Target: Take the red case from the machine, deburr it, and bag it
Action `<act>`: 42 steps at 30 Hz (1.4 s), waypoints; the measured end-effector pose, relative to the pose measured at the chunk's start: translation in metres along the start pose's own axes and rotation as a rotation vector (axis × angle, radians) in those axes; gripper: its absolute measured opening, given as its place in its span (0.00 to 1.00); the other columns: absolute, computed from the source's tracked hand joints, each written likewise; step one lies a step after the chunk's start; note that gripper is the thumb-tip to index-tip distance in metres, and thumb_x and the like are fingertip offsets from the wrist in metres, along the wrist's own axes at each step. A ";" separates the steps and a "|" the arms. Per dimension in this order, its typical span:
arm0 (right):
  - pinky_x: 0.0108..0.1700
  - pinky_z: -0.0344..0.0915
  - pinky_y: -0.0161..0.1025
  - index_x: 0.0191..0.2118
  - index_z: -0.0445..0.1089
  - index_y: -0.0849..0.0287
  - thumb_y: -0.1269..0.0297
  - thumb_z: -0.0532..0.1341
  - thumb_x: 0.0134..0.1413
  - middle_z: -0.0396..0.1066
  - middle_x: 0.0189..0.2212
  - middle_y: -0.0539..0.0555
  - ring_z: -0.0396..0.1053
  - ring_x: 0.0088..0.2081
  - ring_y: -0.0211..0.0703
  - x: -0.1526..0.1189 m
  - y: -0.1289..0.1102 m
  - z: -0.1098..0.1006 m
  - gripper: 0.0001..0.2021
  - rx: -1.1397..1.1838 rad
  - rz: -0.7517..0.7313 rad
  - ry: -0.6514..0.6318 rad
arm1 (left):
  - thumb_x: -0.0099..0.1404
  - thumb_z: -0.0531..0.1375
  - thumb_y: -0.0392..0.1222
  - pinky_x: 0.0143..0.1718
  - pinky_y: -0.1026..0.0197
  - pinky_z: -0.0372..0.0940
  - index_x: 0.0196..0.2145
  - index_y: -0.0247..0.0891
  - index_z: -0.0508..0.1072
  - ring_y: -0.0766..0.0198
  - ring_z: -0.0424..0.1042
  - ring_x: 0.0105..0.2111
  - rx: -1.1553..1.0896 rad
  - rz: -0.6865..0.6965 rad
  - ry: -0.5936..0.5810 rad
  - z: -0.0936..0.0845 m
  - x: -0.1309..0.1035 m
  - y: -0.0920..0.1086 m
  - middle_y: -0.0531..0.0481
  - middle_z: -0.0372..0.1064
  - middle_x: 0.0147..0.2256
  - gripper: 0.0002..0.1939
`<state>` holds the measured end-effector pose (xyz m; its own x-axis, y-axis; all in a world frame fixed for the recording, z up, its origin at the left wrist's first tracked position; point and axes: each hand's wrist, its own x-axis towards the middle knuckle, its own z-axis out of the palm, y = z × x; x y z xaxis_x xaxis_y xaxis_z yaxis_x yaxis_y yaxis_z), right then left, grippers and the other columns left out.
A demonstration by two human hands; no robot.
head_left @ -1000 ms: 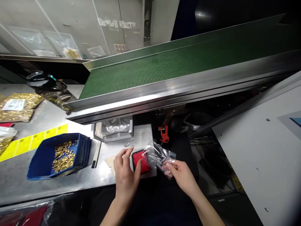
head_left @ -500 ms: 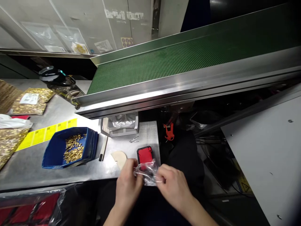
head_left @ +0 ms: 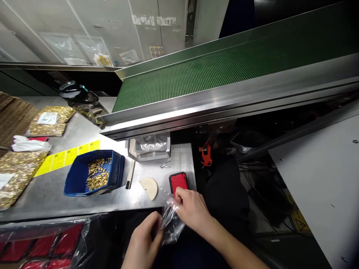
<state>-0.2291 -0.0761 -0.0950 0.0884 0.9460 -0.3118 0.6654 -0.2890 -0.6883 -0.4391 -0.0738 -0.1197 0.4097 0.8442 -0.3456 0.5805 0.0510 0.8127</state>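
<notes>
1. Head view, the step in hand: both hands work a clear plastic bag (head_left: 171, 221) at the near edge of the steel worktable (head_left: 56, 194). The left hand (head_left: 144, 241) pinches the bag's lower left side between thumb and fingers; the right hand (head_left: 192, 211) grips its upper edge with curled fingers. Judging from this, the bag is being opened or readied to take an item.

2. Head view, where things lie: a red and black device (head_left: 178, 182) lies flat on the table, just beyond the right hand and touching or nearly touching its knuckles. A pale half-round pad (head_left: 150, 187) sits just left of it. Further left stand a blue bin (head_left: 81, 179) of small brass parts (head_left: 98, 173), a strip of yellow labels (head_left: 67, 156) and gold-filled packets (head_left: 17, 175). The green conveyor belt (head_left: 213, 71) runs above the table.

3. Head view, what the next move calls for: I judge that the bag's mouth must be spread wide and held steady, since the film is thin, crumpled and limp; one hand would have to let go to reach the red device close by.

4. Head view, what is hard to make out: the bag's mouth cannot be told apart from its folds, and whether anything is already inside is unclear. The right fingertips are hidden under the hand. Red items in a plastic wrap (head_left: 42, 243) at the lower left are cut off by the frame edge. The space under the conveyor is dark, apart from a small orange clip (head_left: 206, 156).
</notes>
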 end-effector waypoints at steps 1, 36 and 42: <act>0.35 0.56 0.34 0.37 0.69 0.53 0.62 0.69 0.56 0.74 0.33 0.45 0.72 0.34 0.39 -0.004 0.004 -0.004 0.07 0.089 -0.032 -0.074 | 0.67 0.61 0.51 0.27 0.65 0.57 0.29 0.40 0.65 0.65 0.60 0.26 -0.059 -0.081 -0.027 -0.002 -0.003 -0.008 0.56 0.59 0.26 0.15; 0.34 0.65 0.36 0.33 0.72 0.54 0.57 0.61 0.64 0.75 0.29 0.50 0.72 0.30 0.43 -0.069 0.059 -0.020 0.10 0.247 0.189 0.199 | 0.71 0.56 0.45 0.26 0.57 0.45 0.23 0.41 0.62 0.60 0.63 0.24 0.510 0.305 0.228 0.043 0.063 0.039 0.51 0.62 0.21 0.19; 0.38 0.71 0.36 0.46 0.76 0.56 0.48 0.61 0.66 0.81 0.36 0.55 0.77 0.35 0.47 -0.061 0.063 -0.005 0.17 0.553 0.271 0.255 | 0.67 0.54 0.34 0.30 0.59 0.55 0.32 0.42 0.64 0.55 0.70 0.34 0.472 0.187 0.203 0.045 0.074 0.047 0.49 0.70 0.34 0.06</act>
<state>-0.1889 -0.1514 -0.1157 0.4167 0.8148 -0.4031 0.1226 -0.4898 -0.8632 -0.3499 -0.0330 -0.1279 0.4195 0.9042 -0.0801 0.7828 -0.3157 0.5363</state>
